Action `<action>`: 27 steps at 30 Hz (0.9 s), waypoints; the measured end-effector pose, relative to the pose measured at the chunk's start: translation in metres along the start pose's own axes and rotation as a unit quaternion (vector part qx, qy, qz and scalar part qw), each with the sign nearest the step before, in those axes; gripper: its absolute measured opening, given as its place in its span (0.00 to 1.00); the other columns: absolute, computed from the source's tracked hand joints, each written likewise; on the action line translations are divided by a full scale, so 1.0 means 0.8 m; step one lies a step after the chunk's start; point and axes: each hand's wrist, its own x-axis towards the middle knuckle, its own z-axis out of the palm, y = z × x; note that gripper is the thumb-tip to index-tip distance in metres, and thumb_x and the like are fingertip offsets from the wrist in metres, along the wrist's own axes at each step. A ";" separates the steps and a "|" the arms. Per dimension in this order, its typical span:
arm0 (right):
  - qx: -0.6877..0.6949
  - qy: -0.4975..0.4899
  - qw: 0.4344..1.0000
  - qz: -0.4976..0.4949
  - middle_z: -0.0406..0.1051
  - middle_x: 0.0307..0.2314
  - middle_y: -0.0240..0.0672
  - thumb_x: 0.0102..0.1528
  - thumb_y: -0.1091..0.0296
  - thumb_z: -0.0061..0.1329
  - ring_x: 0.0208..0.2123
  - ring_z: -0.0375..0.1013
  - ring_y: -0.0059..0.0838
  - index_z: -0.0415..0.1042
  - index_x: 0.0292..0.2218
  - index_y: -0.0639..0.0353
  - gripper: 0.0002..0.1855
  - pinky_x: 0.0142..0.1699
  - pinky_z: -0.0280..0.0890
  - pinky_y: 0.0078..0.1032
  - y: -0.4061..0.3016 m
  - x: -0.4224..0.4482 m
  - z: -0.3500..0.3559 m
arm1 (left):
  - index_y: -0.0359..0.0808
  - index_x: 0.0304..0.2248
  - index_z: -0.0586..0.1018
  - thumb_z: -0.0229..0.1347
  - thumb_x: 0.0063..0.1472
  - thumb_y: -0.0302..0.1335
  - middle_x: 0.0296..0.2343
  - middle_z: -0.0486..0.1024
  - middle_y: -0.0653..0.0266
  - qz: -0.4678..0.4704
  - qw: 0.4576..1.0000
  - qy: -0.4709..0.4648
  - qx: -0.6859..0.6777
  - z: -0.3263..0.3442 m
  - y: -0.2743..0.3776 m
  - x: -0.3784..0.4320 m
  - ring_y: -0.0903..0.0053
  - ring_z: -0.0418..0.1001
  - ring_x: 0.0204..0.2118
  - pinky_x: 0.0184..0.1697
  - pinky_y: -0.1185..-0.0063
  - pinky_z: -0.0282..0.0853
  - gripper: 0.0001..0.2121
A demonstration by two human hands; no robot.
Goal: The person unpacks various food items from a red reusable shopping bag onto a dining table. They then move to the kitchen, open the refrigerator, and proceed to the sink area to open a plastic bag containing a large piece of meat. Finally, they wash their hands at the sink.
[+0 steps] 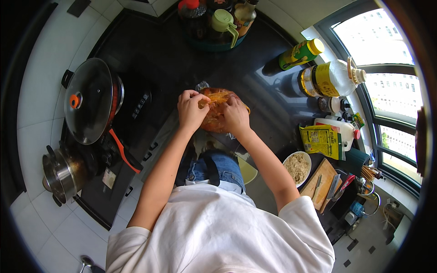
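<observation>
A glossy orange-brown bundle [215, 127], which looks wrapped in thin plastic, lies at the front edge of the dark countertop [164, 61]. My left hand [192, 112] pinches its upper left part between thumb and fingertips. On its right side, my right hand [236, 115] grips the surface with curled fingers. What is inside the bundle cannot be told, and the hands hide part of it. A scrap of crinkled clear plastic [202, 85] shows just behind it.
To the left, a lidded frying pan [89, 105] and a steel pot [58, 177] stand on the cooktop. Condiment bottles [223, 20] fill a round tray at the back. Rightward are an oil bottle [327, 80], a bowl of crumbly food [297, 167], and a cutting board [315, 181] with knives.
</observation>
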 end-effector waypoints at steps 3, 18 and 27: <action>-0.027 -0.006 1.000 -0.012 0.70 0.30 0.39 0.42 0.66 0.55 0.38 0.71 0.40 0.76 0.30 0.59 0.11 0.42 0.68 0.34 -0.001 0.009 0.019 | 0.44 0.29 0.82 0.62 0.47 0.26 0.36 0.69 0.64 0.012 1.000 0.002 0.011 0.005 -0.006 -0.003 0.65 0.66 0.45 0.51 0.70 0.62 0.07; 0.357 -0.052 0.923 0.136 0.74 0.24 0.43 0.48 0.71 0.53 0.28 0.75 0.34 0.78 0.34 0.63 0.10 0.38 0.67 0.27 0.014 0.015 -0.037 | 0.43 0.31 0.81 0.66 0.43 0.29 0.35 0.69 0.64 0.040 0.999 -0.012 0.025 -0.003 -0.001 -0.025 0.64 0.68 0.42 0.47 0.70 0.65 0.12; 0.577 -0.083 0.779 0.232 0.72 0.25 0.34 0.51 0.72 0.48 0.29 0.69 0.24 0.75 0.32 0.72 0.11 0.38 0.64 0.22 0.012 0.015 -0.035 | 0.43 0.30 0.82 0.65 0.45 0.30 0.35 0.70 0.66 0.048 0.998 -0.018 0.038 -0.005 0.001 -0.016 0.66 0.67 0.43 0.47 0.70 0.64 0.10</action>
